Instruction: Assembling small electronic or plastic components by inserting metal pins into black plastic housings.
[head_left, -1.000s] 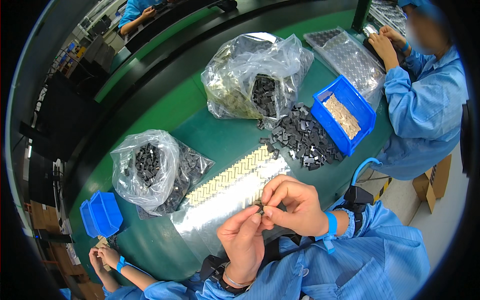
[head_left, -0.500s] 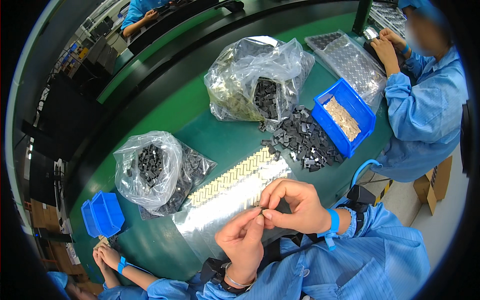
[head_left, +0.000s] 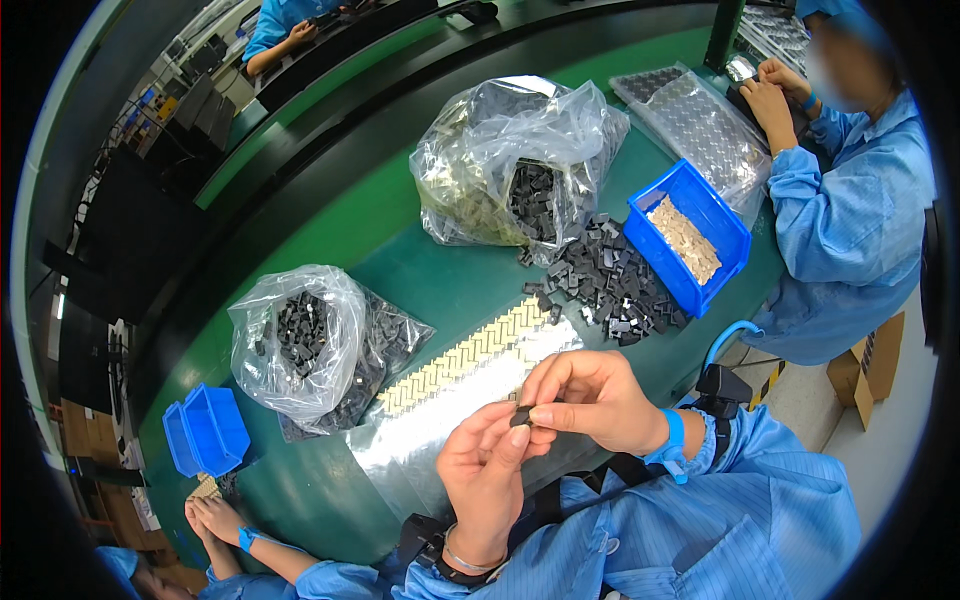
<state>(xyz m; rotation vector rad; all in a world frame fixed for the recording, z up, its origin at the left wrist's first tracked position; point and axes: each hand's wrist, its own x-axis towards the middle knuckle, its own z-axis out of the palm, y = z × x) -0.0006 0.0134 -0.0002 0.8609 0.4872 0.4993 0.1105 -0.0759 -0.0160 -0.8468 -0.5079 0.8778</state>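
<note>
Between both thumbs and fingertips I hold a small black plastic piece (head_left: 521,416). My left hand (head_left: 487,463) pinches it from the left, and my right hand (head_left: 588,405) has thumb and fingers closed on its right side. Just beyond my hands lies a clear sheet (head_left: 380,455) with rows of cream-coloured stickers (head_left: 455,363) on it. A heap of similar black pieces (head_left: 610,285) spreads on the table past the sheet's far right end.
Clear bags of black pieces stand at the left (head_left: 300,345) and far middle (head_left: 515,150). A blue bin (head_left: 735,250) holds small tan pieces (head_left: 685,240); another blue bin (head_left: 207,430) is at left. Co-workers sit at right (head_left: 850,200) and lower left (head_left: 270,555).
The black piece has turned and shows more of its dark face between my fingertips. My right hand has shifted slightly left, and my left fingers have curled in a little.
</note>
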